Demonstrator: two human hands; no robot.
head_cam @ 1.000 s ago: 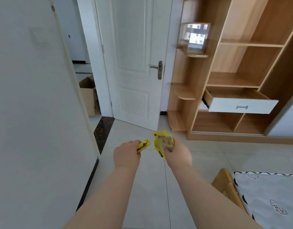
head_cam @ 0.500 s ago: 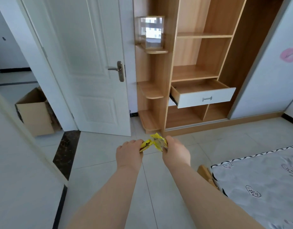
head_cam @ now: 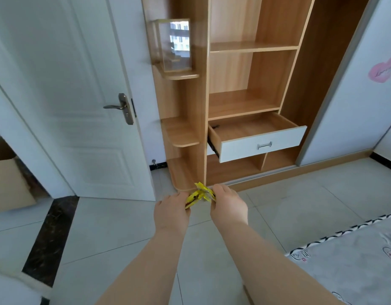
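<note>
wrapper (head_cam: 200, 195): yellow, black marks | drawer (head_cam: 262, 144): white front | door (head_cam: 80, 95): white

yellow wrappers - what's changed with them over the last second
The left hand and right hand have drawn together, so the yellow wrappers, held apart a second ago, now form one clump gripped between both. The view has swung right, toward the wardrobe. Both hands kept their grip; the drawer stays pulled open.

Bright, even daylight; window glare on clear box (head_cam: 173, 44); soft shadows; door (head_cam: 84, 95) and left edge blurred; wide-angle bending at edges.
</note>
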